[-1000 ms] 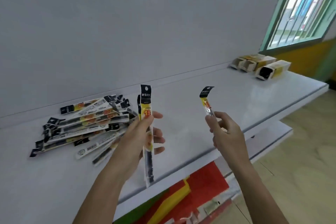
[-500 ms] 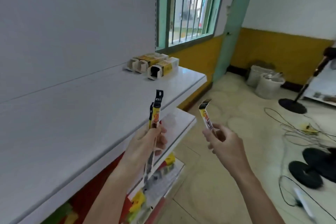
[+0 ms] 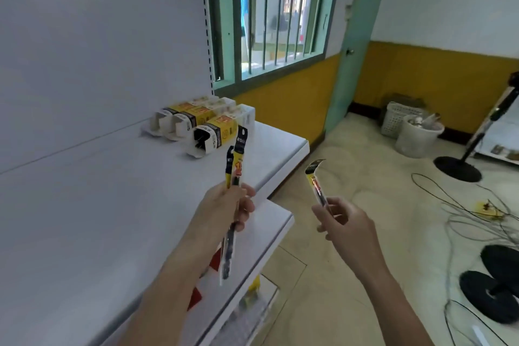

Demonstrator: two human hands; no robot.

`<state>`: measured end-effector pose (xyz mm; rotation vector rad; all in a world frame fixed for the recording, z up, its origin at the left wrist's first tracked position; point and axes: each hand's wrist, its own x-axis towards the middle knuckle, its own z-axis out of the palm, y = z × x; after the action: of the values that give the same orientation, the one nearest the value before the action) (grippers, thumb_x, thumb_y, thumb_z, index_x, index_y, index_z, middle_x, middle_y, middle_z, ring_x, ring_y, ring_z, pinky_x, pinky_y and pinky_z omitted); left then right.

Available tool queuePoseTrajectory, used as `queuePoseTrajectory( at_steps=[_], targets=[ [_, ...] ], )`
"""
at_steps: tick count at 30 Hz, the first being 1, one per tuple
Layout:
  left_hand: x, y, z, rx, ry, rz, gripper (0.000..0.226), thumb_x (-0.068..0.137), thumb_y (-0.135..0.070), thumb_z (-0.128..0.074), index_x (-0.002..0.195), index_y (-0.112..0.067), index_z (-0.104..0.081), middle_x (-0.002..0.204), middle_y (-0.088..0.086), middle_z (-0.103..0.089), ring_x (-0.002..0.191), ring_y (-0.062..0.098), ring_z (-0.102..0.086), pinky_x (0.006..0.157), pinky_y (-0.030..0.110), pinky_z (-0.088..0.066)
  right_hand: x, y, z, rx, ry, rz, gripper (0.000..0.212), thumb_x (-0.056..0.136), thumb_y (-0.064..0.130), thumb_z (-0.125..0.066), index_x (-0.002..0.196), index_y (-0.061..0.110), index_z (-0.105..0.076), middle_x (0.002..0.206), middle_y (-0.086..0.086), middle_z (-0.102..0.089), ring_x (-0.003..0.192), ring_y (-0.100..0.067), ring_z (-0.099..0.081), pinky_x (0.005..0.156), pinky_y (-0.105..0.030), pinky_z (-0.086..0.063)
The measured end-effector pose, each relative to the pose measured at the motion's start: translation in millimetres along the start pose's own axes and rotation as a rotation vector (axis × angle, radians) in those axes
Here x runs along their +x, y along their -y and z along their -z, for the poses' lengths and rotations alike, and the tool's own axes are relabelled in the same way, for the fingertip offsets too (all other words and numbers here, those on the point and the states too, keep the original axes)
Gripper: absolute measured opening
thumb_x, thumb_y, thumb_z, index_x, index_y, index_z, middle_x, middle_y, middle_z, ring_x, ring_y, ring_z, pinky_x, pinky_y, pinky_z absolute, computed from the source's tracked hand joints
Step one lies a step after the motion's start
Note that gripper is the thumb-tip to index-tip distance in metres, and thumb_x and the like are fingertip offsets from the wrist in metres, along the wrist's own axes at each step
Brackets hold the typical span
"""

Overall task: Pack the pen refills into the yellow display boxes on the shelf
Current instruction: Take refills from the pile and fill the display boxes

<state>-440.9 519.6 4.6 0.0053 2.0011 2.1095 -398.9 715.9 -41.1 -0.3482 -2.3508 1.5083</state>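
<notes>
**Refills carried along to the boxes**

A second ago the person stood by the loose heap of refills, which has since dropped out of sight behind them. They have moved along the shelf (image 3: 112,205) to its window end. The yellow display boxes (image 3: 207,123), then small and far off, now lie just beyond the left hand (image 3: 224,211) and its two refills (image 3: 237,160). The right hand (image 3: 345,225), earlier over the shelf top, now hangs out over the floor (image 3: 365,163) past the shelf's edge. The tip of its single refill (image 3: 316,182) has curled over further.
</notes>
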Motion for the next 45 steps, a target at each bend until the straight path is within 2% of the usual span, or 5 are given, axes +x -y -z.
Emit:
queuePoseTrajectory(
  at_steps=[13, 18, 25, 33, 45],
  targets=[
    [141, -63, 36, 0.162, -0.36, -0.063, 0.018, 0.088, -0.013, -0.056, 0.071, -0.006, -0.055, 0.057, 0.003, -0.055, 0.043, 0.011, -0.038, 0.042, 0.02, -0.033, 207, 49, -74, -0.016, 0.177, 0.258, 0.012, 0.086, 0.042, -0.059, 0.092, 0.035, -0.052, 0.078, 0.009, -0.066, 0.069, -0.005, -0.065, 0.065, -0.024, -0.056],
    [155, -49, 69, 0.706, -0.724, 0.132, 0.027, 0.083, -0.032, -0.059, 0.068, -0.01, -0.053, 0.065, 0.006, -0.055, 0.058, 0.018, -0.049, 0.052, 0.026, -0.036, 249, 72, -115, 0.092, 0.343, 0.365, 0.013, 0.085, 0.037, -0.061, 0.092, 0.027, -0.055, 0.079, 0.008, -0.066, 0.07, -0.005, -0.065, 0.062, -0.021, -0.054],
    [195, -21, 67, 0.692, -0.848, 0.387, 0.025, 0.076, -0.029, -0.069, 0.073, -0.008, -0.055, 0.074, 0.008, -0.057, 0.067, 0.022, -0.055, 0.055, 0.026, -0.037, 295, 92, -141, 0.117, 0.577, 0.499, 0.019, 0.087, 0.036, -0.06, 0.101, 0.025, -0.059, 0.089, 0.012, -0.06, 0.077, 0.005, -0.057, 0.059, -0.01, -0.048],
    [179, -68, 12, -0.329, -1.072, -0.205, 0.008, 0.088, -0.011, -0.058, 0.081, -0.009, -0.06, 0.07, 0.003, -0.05, 0.05, 0.012, -0.042, 0.042, 0.021, -0.034, 345, 99, -116, 0.275, 0.476, 0.713, 0.019, 0.095, 0.034, -0.046, 0.093, 0.023, -0.061, 0.091, 0.008, -0.052, 0.08, -0.007, -0.056, 0.06, -0.008, -0.044],
    [183, -103, -72, -0.295, -1.064, -0.526, 0.011, 0.088, -0.008, -0.055, 0.078, -0.01, -0.06, 0.061, -0.001, -0.059, 0.057, 0.007, -0.059, 0.049, 0.017, -0.045, 352, 153, -61, 1.038, 0.8, 0.935, 0.02, 0.091, 0.019, -0.049, 0.091, 0.025, -0.067, 0.094, 0.015, -0.068, 0.085, -0.015, -0.066, 0.063, -0.021, -0.054]
  ],
)
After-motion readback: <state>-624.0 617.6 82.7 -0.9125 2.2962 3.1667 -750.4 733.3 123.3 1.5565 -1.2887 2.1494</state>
